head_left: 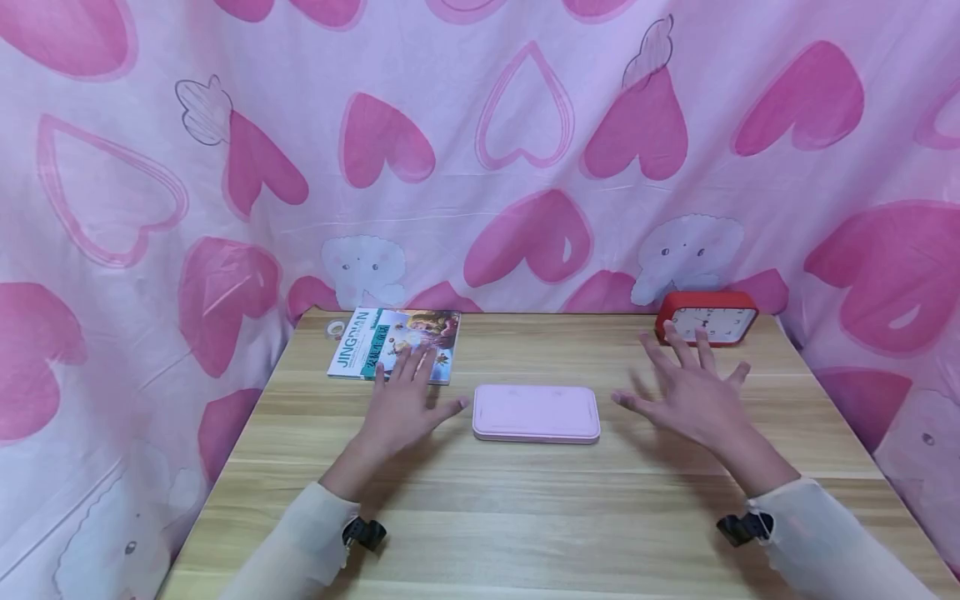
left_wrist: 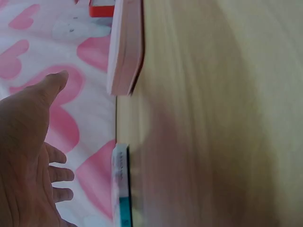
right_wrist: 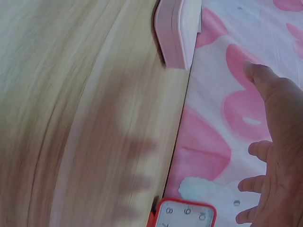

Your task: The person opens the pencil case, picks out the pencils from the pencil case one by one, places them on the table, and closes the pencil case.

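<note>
A pink flat case with rounded corners (head_left: pixel 536 413) lies closed on the wooden table between the two hands. My left hand (head_left: pixel 405 412) hovers palm down to its left, fingers spread and thumb pointing toward the case. On the other side my right hand (head_left: pixel 693 398) is also raised over the table, fingers apart, holding nothing. In both wrist views a shadow falls on the wood below the hand. The left fingertips overlap a picture book (head_left: pixel 405 342) in the head view. Behind the right fingers stands a red-framed clock (head_left: pixel 707 318), its face partly covered by them.
A small white ring-shaped item (head_left: pixel 335 329) sits at the book's left edge. Pink curtain cloth with hearts (head_left: pixel 532 237) hangs along the table's back and sides. Each wrist wears a black strapped device. Bare wood of the table (head_left: pixel 540 517) stretches in front of the case.
</note>
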`<state>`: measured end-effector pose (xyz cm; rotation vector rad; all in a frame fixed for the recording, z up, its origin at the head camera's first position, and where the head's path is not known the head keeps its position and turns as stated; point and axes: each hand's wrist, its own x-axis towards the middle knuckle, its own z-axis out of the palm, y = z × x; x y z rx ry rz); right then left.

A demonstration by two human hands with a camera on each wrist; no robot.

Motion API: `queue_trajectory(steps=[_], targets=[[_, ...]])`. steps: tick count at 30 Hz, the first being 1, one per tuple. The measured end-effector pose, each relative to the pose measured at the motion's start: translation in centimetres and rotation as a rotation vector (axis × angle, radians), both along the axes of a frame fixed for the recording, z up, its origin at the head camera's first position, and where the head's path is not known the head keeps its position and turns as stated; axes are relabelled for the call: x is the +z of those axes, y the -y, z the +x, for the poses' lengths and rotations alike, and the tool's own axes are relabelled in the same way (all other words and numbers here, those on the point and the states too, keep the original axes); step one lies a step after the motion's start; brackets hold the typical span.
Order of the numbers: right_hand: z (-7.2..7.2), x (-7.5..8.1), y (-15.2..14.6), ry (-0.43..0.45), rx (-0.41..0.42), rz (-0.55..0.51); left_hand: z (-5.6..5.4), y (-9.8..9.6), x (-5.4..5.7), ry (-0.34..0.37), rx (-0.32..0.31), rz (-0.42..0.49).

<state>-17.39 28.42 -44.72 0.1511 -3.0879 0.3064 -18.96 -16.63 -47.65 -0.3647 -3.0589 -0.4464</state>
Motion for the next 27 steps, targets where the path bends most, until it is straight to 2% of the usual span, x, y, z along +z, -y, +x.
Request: queue_trajectory(steps=[6, 10, 14, 22, 27], targets=[[-0.3, 0.2, 1.5, 0.026, 0.024, -0.003, 0.3, -1.5, -1.2, 0.04, -0.051, -0.005], [-0.6, 0.1, 2.4, 0.035, 0.043, -0.009, 0.5, -2.3, -1.8, 0.066, -0.074, 0.039], [-0.8, -0.1, 3.3, 0.033, 0.066, -0.006, 0.7, -3.1, -2.5, 0.082, -0.095, 0.04], [-1.1, -0.3, 5.5, 0.045, 0.109, -0.007, 1.1, -4.5, -3.2, 0.126, -0.144, 0.04], [-1.1, -0.5, 6.9, 0.053, 0.142, -0.006, 1.3, -5.0, -3.4, 0.151, -0.147, 0.052]])
